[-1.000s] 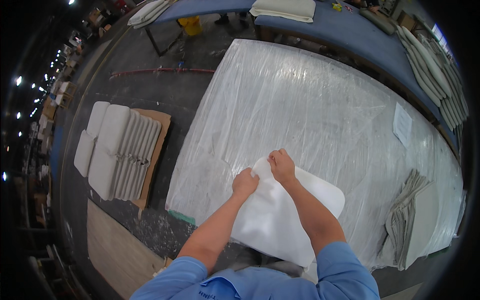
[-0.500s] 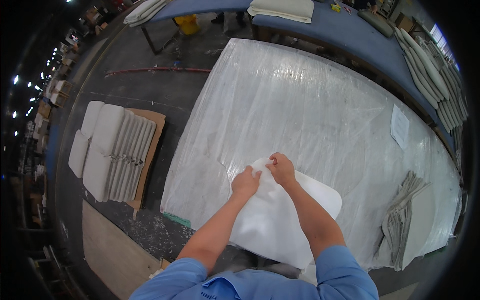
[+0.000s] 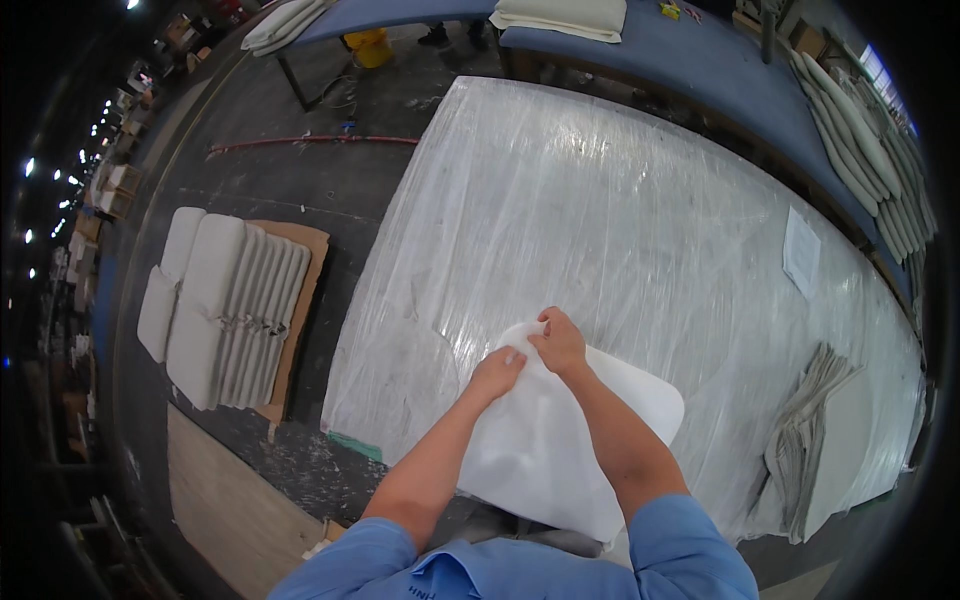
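Observation:
A smooth white cushion (image 3: 540, 440) with rounded corners lies in front of me on a large plastic-wrapped slab (image 3: 520, 200). At the cushion's far left corner, my left hand (image 3: 496, 374) pinches the white covering between thumb and fingers. My right hand (image 3: 560, 345) grips the same corner from just right of it, fingers curled over the edge. A small raised fold shows between the two hands. The fingertips' undersides are hidden, so any smaller item there cannot be seen. The cushion's near edge reaches my body.
Stacked off-white cushions (image 3: 220, 310) stand on cardboard at left. A bundle of thin grey-white pieces (image 3: 810, 450) rests on the slab at right. A paper sheet (image 3: 801, 252) lies on the wrap. Behind runs a blue-topped table (image 3: 690, 70) with more cushions; a yellow bucket (image 3: 370, 48) sits beneath.
My left hand has shifted slightly right, closer to the right hand, at the corner. The right hand's fingers have curled a little further over the edge. The cushion stays in place.

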`<state>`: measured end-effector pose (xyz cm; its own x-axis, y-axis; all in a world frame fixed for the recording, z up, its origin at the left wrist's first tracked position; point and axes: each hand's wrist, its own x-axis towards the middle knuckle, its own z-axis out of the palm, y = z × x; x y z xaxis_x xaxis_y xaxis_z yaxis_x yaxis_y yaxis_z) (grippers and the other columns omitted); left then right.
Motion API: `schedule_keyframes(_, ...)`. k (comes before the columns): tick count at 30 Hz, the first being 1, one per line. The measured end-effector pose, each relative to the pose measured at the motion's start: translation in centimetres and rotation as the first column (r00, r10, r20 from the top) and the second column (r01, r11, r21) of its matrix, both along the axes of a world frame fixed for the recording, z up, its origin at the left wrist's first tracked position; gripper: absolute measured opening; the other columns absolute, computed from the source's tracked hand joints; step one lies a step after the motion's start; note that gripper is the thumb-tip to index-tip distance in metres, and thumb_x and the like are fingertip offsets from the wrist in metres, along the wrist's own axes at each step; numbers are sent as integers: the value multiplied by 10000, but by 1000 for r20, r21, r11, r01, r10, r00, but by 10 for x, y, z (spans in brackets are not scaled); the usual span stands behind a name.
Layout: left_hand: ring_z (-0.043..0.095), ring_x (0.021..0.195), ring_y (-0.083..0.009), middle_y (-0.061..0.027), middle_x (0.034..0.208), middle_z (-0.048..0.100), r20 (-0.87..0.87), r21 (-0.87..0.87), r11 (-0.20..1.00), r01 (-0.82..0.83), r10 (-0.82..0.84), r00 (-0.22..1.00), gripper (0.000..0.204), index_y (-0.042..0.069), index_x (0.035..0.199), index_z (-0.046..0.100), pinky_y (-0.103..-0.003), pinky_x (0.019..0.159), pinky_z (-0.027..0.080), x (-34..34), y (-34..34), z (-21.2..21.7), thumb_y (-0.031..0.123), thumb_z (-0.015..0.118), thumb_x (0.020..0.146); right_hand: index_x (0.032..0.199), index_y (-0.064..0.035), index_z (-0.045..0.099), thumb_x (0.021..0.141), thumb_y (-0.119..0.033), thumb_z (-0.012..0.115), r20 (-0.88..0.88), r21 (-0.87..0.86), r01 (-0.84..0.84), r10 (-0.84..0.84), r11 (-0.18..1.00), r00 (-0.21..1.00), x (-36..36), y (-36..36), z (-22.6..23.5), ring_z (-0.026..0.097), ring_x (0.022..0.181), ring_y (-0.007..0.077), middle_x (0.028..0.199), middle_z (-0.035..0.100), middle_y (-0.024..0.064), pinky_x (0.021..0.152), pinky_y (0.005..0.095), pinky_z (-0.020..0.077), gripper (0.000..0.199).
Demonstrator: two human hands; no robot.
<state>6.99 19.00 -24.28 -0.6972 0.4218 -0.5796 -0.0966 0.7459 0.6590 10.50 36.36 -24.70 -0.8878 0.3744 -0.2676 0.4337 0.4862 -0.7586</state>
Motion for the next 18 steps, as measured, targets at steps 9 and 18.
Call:
schedule_keyframes(9, 649, 1159, -430, -256, 1193, 705, -4, 180, 972, -150, 153, 988, 363, 11, 1136, 705, -481, 986, 497, 1, 2, -47, 322, 568, 1010, 1299, -60, 677, 980, -157, 628, -439, 345, -342, 472, 874, 764, 39, -14, -8, 627, 1236, 357, 1289, 682, 145, 1069, 456, 481, 337)
schedule_keyframes(18, 669, 1127, -379, -250, 1169, 708, 54, 72, 995, -63, 59, 997, 342, -4, 1163, 682, -456, 961, 510, -3, 6, -31, 281, 542, 1036, 1042, -51, 738, 1068, -329, 493, -29, 238, -455, 475, 858, 880, -27, 2, -31, 639, 1070, 399, 1102, 726, 168, 916, 501, 506, 371)
